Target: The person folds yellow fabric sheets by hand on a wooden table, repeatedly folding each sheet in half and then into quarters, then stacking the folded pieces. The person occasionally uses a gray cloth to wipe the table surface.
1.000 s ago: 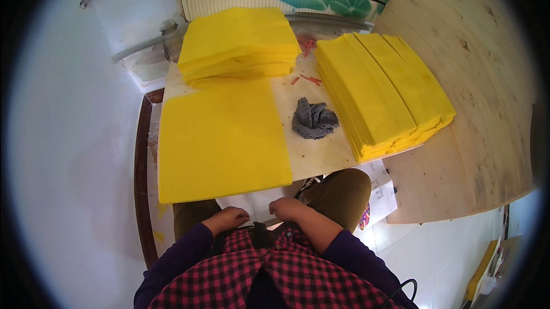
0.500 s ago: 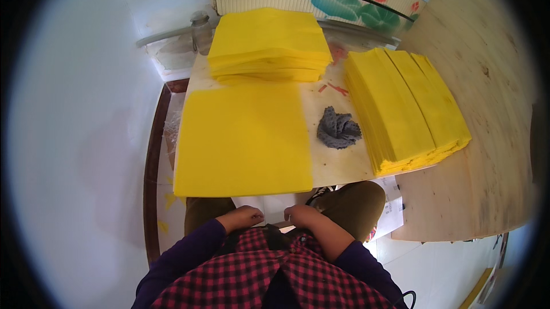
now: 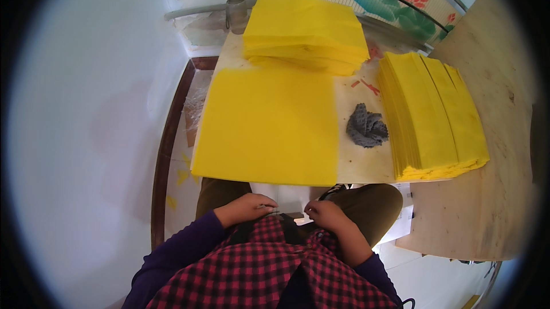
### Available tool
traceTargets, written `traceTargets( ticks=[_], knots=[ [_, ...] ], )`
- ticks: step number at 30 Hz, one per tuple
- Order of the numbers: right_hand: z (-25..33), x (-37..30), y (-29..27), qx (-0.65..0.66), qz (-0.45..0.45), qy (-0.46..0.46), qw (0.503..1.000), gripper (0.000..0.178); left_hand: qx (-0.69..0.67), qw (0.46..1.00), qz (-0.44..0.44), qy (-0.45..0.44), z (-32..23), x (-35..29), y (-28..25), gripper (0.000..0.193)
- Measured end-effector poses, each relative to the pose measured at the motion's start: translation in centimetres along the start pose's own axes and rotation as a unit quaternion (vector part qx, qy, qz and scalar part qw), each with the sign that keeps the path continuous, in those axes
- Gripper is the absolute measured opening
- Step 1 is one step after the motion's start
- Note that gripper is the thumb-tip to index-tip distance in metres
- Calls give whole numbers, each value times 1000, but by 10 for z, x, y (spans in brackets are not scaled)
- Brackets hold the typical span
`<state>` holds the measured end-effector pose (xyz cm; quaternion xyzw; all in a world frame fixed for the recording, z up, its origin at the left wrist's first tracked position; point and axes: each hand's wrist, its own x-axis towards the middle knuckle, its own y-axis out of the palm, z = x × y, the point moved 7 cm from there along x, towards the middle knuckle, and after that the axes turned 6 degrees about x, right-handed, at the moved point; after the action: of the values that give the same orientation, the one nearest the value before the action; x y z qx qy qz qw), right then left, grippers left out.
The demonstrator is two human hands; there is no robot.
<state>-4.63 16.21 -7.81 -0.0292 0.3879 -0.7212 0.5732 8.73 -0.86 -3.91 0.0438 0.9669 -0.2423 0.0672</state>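
Note:
Both hands are low over my lap, just in front of the table's near edge. My left hand [image 3: 250, 208] has its fingers curled in, and a thin greyish thing [image 3: 267, 207] shows at the fingertips, too small to name. To its right, my right hand [image 3: 327, 216] is closed with thumb and fingers together; whatever is between them is hidden. The hands are apart. Nearest them on the table lies a flat yellow fabric sheet [image 3: 269, 128], reaching the near edge; whether several lie under it I cannot tell.
Behind the sheet rises a stack of yellow sheets [image 3: 303, 22]; another stack of folded yellow fabric [image 3: 432, 117] stands at right. Between lie a crumpled grey cloth [image 3: 366, 126] and red scraps [image 3: 370, 86]. A clear jar [image 3: 235, 12] stands at the far left, near the white wall [image 3: 86, 108].
The view has shifted, so the table and stacks sit farther right and slightly higher. The thin greyish thing now shows at my left fingertips. The yellow stacks and cloth keep their places on the table.

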Motion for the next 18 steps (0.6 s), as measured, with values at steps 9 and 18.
traceTargets(
  ticks=[9, 18],
  knots=[
    [24, -37, -71, 313, -224, -24, 923, 16, -155, 937, -309, -41, -31, -72, -133, 19],
    [21, -8, -132, 327, -399, -100, 851, 36, -210, 857, -471, -21, 54, -46, -240, 44]
  ],
)
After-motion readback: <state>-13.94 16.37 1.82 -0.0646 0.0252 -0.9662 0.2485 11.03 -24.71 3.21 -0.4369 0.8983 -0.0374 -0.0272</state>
